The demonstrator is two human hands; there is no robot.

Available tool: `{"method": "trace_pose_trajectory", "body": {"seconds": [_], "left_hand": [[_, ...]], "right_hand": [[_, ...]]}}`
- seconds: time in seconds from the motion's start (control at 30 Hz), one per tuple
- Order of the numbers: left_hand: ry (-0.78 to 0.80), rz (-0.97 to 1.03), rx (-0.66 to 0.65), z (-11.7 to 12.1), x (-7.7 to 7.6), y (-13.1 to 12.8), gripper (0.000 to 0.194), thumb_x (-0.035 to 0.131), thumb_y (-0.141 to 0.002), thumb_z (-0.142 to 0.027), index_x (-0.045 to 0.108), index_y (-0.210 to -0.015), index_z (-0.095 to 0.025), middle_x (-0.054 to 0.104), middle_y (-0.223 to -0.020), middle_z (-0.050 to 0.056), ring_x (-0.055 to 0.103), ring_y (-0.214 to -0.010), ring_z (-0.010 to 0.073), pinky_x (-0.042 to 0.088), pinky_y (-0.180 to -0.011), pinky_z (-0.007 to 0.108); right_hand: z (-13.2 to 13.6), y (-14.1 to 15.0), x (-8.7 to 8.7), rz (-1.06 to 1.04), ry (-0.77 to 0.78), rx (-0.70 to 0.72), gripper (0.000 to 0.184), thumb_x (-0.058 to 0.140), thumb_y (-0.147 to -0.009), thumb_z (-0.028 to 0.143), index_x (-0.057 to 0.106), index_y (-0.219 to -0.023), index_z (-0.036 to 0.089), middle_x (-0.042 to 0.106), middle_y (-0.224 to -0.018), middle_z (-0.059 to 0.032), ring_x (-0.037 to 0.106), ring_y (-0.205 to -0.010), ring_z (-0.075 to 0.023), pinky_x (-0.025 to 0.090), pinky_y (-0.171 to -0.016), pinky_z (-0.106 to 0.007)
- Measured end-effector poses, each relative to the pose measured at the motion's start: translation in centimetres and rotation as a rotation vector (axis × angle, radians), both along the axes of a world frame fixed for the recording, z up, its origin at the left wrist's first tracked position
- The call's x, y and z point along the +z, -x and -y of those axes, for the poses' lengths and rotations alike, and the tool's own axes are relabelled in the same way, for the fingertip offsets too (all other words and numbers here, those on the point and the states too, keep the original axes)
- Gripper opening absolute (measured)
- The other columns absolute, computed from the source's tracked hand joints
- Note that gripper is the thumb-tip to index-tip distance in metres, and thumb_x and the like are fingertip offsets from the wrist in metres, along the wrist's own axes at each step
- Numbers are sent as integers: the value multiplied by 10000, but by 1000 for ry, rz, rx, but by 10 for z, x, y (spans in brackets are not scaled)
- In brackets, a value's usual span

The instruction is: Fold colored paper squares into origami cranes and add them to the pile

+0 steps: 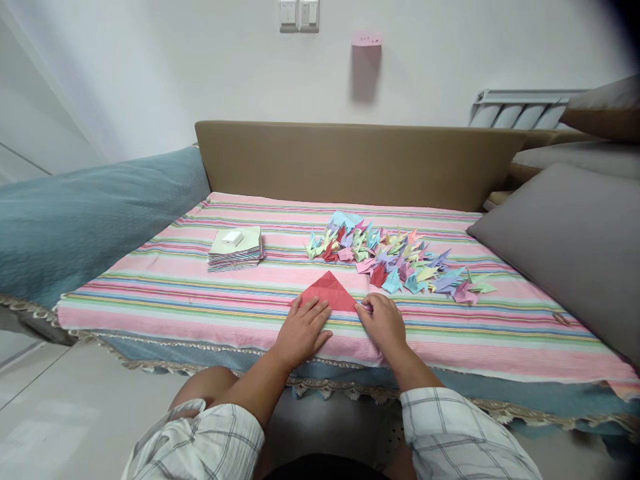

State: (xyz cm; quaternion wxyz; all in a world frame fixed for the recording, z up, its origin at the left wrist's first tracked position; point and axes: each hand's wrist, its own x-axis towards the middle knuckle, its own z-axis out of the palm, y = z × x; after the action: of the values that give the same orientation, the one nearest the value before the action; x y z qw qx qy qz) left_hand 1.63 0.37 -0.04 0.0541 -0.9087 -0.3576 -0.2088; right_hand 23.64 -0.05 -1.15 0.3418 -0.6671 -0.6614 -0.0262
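Note:
A red sheet of paper [330,288], folded into a triangle with its point away from me, lies on the striped cloth [200,313]. Crease lines show across its face. Flat on its left part rests my left hand [303,327], fingers stretched out over the lower left edge. At the right corner, my right hand [384,321] pinches the paper between thumb and curled fingers. Just beyond lies a heap of folded paper cranes [390,257] in many colours.
A stack of square coloured papers [235,257] with a small white block [233,238] on top sits at the left. Grey cushions [570,247] lean at the right. The brown backrest [340,163] runs behind, and a blue-covered armrest [110,213] stands left.

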Motion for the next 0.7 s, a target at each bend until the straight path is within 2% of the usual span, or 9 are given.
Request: {"method": "trace_pose_trajectory", "body": {"seconds": [0.23, 0.37, 0.53, 0.7], "left_hand": [[-25, -14, -3, -3, -7, 0, 428, 493, -849, -379, 521, -1233, -194, 559, -1260, 81, 464, -1194, 271, 304, -1027, 471], [-41, -15, -5, -3, -7, -1, 419, 496, -847, -381, 526, -1221, -196, 569, -1248, 81, 479, -1176, 273, 322, -1009, 474], [-29, 0, 2, -3, -7, -1, 424, 496, -843, -376, 511, -1221, -186, 588, -1212, 93, 475, -1178, 267, 319, -1017, 466], [-15, 38, 16, -2, -7, 0, 473, 511, -825, -375, 472, -1241, -155, 585, -1197, 125, 485, -1166, 268, 326, -1015, 473]], "right_hand": [[2, 2, -1, -35, -103, 51, 146, 512, -813, 323, 598, -843, 209, 630, -985, -59, 528, -923, -211, 350, -806, -332], [14, 12, 6, -12, -173, 234, 164, 474, -844, 264, 609, -923, 215, 647, -1037, -57, 526, -996, -210, 269, -947, -388], [25, 30, 8, 68, -69, 391, 313, 447, -844, 209, 522, -1147, 225, 639, -1116, -59, 472, -1128, -232, 96, -1043, -481], [24, 37, 3, 144, 9, 455, 385, 461, -818, 193, 476, -1202, 214, 637, -1119, -63, 361, -1256, -255, -9, -1046, -555]]}}
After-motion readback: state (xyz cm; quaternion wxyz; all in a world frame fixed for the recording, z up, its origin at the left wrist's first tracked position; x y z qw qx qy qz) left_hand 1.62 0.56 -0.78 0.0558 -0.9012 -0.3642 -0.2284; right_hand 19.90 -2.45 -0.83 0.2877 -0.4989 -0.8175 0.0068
